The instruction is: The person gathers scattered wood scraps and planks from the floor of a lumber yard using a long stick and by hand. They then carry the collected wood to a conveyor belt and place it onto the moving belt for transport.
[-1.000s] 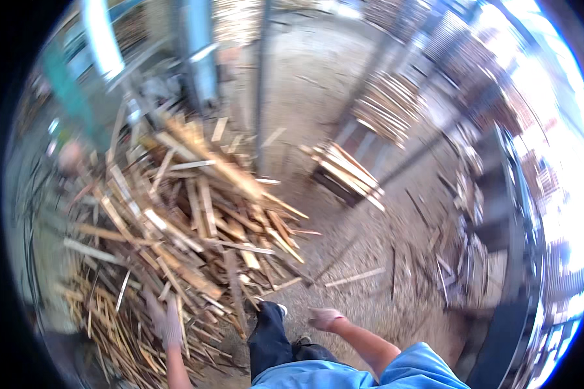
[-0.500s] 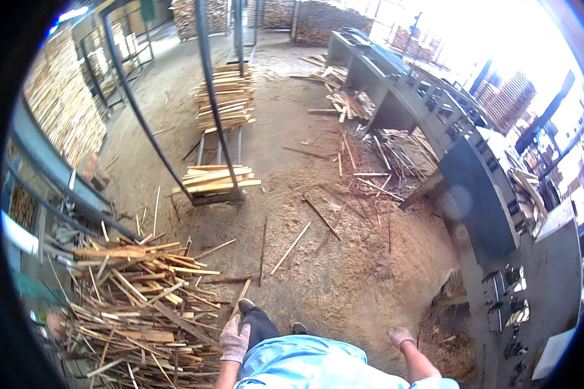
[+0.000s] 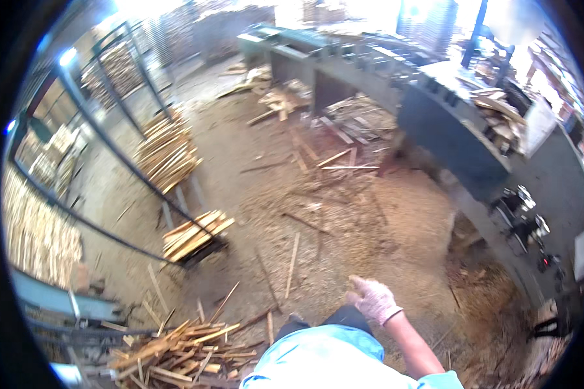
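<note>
My right hand [image 3: 374,301], in a pale knitted work glove, is held out in front of my body above the littered ground. Its fingers reach up and to the left, thumb apart, and I see nothing held in them. My left hand does not show in the head view. At the lower left lies a loose heap of wooden strips [image 3: 175,355], beside my blue clothing. A single thin wooden strip [image 3: 292,266] lies on the ground ahead of my feet.
Ahead to the left, a metal-framed rack [image 3: 120,159] carries stacked wooden boards [image 3: 169,150] and a shorter board pile [image 3: 194,237]. A long dark machine [image 3: 444,133] curves along the right. Sawdust [image 3: 402,214] and scraps cover the floor, with a pit [image 3: 477,259] beside the machine.
My view has turned right, so the rack and heap sit further left. My right hand has come up and inward. My left hand, seen by the heap before, has gone out of view.
</note>
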Demonstrator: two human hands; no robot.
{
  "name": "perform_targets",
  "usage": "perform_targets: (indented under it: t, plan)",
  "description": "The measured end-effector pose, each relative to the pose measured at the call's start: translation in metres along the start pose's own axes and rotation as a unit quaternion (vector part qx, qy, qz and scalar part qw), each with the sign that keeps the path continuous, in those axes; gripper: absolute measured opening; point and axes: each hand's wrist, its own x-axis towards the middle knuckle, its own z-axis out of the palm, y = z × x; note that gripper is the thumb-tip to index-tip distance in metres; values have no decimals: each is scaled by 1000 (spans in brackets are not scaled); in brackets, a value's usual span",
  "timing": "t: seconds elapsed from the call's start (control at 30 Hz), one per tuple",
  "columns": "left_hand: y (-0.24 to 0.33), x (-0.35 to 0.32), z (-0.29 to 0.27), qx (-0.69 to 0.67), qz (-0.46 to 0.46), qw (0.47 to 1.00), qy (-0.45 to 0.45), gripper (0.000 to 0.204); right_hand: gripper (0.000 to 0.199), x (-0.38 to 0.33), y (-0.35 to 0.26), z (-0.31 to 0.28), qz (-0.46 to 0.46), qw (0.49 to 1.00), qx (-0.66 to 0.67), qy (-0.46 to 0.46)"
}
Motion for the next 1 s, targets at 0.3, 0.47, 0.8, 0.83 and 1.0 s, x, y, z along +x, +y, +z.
perform_targets:
  t: [0.3, 0.47, 0.8, 0.83, 1.0]
  plan:
    - [-30, 120, -170, 275, 160, 940, 119, 40, 30, 27, -287, -223, -463, 882, -75, -45]
    - [123, 103, -209, -167, 96, 956, 219, 40, 35, 81, -281, -239, -391, 869, -262, -153]
    - [136, 35, -115, -3, -75, 995, -71, 45, 62, 234, 109, -25, 124, 962, -207, -128]
    - [157, 44, -112, -11, -99, 991, -94, 45, 61, 225, 175, 5, 194, 907, -190, -322]
    - [182, 63, -148, -51, -105, 993, -32, 46, 61, 139, 283, 73, 129, 859, -82, -489]
